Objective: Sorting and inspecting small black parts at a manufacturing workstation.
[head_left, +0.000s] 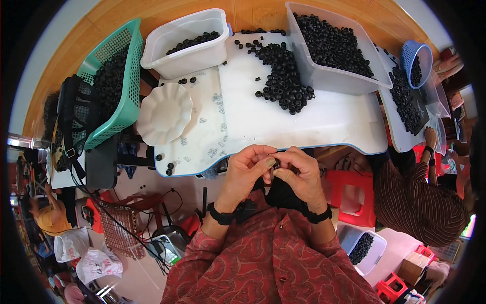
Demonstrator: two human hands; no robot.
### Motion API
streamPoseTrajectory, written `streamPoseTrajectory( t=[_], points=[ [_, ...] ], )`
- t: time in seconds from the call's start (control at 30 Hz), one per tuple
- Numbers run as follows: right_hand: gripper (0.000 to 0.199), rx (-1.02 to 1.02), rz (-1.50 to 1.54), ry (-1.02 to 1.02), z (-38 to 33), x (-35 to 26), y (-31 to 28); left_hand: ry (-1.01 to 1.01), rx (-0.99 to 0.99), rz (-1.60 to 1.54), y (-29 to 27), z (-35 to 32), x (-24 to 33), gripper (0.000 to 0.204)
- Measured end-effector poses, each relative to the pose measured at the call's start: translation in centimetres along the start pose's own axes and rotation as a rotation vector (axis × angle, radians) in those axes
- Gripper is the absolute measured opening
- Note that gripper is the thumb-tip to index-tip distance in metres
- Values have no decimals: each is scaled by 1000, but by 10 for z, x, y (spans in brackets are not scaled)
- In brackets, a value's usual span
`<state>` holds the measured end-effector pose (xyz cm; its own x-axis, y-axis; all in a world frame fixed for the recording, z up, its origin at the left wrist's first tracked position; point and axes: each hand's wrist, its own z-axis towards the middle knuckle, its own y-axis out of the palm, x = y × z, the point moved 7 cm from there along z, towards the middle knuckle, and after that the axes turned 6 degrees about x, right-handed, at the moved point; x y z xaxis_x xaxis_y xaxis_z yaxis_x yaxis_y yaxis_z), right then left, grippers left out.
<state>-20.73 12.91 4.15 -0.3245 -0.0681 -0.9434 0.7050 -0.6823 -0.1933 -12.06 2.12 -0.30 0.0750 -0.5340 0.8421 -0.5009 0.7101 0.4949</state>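
Observation:
My left hand (246,169) and my right hand (301,175) meet at the near edge of the white table (324,121), fingertips pinched together on a small black ring part (276,165). Both wrists wear black bands and red patterned sleeves. On the table ahead lies a loose pile of black ring parts (283,81). Small clear pieces (215,149) are scattered left of my hands.
A white scalloped plate (164,114) sits left. A white tub (190,43), a large clear bin (331,48) and a green basket (114,76) hold black rings. A person in a striped top (417,197) works at right, by a blue basket (417,61). Red stools (352,195) stand below.

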Motion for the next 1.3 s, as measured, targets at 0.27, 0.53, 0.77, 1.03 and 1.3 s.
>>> streamPoseTrajectory(
  t=[0.27,0.53,0.77,1.03,1.3],
  points=[
    [27,74,-72,-115,1,-17,-2,139,-112,50,6,-13,10,42],
    [26,114,-40,-128,-7,-18,3,248,-184,70,11,-15,21,56],
    [25,103,33,-126,-10,-25,8,282,-129,84,5,-17,22,57],
    [24,110,169,5,-15,-13,13,338,-75,78,5,-19,28,55],
    [23,128,221,37,-14,-9,13,447,-124,133,9,-19,32,49]
  ],
)
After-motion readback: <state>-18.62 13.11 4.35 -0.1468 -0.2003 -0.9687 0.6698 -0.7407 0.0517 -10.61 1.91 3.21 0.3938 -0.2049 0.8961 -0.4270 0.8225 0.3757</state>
